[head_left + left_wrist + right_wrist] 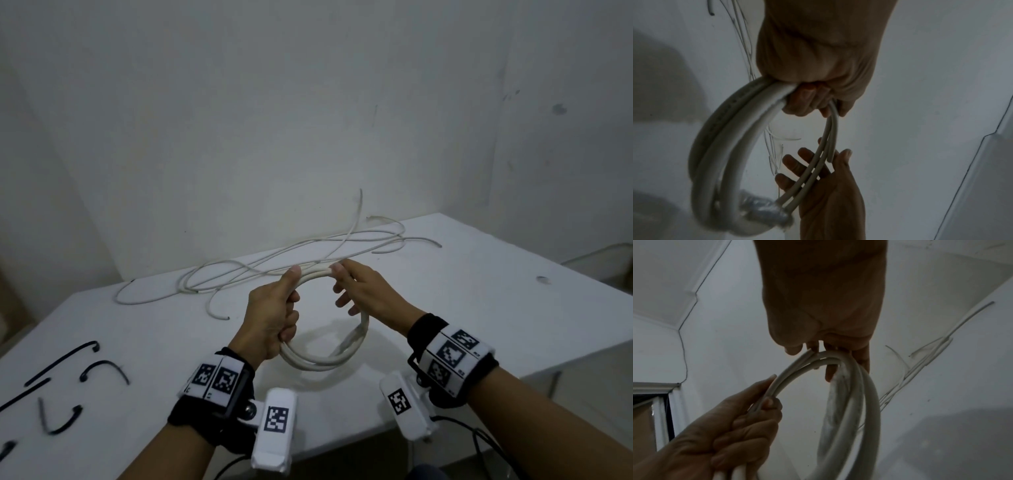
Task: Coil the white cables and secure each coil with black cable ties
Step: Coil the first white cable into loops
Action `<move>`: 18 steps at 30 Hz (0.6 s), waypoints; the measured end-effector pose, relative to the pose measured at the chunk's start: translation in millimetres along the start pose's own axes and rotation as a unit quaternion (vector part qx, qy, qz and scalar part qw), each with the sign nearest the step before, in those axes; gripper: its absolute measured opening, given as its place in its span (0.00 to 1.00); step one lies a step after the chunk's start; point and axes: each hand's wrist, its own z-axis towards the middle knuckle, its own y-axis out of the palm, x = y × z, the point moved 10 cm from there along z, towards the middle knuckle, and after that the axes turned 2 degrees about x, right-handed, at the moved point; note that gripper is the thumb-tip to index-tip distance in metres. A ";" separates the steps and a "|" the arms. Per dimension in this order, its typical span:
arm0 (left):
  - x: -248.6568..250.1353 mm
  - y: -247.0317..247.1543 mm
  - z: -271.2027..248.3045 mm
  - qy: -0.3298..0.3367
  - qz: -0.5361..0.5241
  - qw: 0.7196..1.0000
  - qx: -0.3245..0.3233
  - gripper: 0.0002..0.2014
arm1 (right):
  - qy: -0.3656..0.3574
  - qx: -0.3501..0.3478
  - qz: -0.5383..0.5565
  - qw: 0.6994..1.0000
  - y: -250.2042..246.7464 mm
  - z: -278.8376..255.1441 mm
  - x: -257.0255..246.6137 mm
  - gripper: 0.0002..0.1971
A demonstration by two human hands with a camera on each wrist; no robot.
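Observation:
A coil of white cable [318, 364] is held upright above the white table [479, 291], in front of me. My left hand [274, 315] grips its left side in a fist, thumb along the top strands. My right hand [363, 291] pinches the top right of the coil between thumb and forefinger, the other fingers spread inside the ring. In the left wrist view the coil [725, 146] hangs from the left hand [818, 65], with a frayed wrapped section at its bottom. The right wrist view shows the coil [869, 394] under the right hand [824, 305]. Several black cable ties [61, 363] lie at the table's left.
Loose white cables [274, 263] sprawl in long loops across the back of the table, one end sticking up against the white wall. The table's near edge runs just under my wrists, and its right corner drops off to the floor.

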 end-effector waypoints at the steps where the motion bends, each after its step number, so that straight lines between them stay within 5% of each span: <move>1: 1.0 1.9 0.4 0.000 0.010 1.000 -0.009 0.22 | -0.006 0.001 0.003 1.000 0.2 0.1 -2.6 0.17; 6: 8.4 10.5 0.9 0.012 0.046 0.998 -0.050 0.20 | -0.045 -0.007 -0.090 0.995 8.3 4.1 -13.2 0.16; 12: 9.6 7.9 2.6 0.033 0.058 0.993 -0.098 0.16 | -0.030 0.011 -0.022 0.999 9.0 5.9 -4.3 0.15; 15: 15.6 0.3 3.2 0.051 0.105 0.989 -0.090 0.18 | -0.011 -0.035 0.011 0.999 24.0 4.8 1.0 0.12; 18: 23.1 -7.3 3.6 0.059 0.150 0.981 -0.104 0.18 | -0.037 -0.095 -0.083 0.991 32.6 6.8 -15.4 0.16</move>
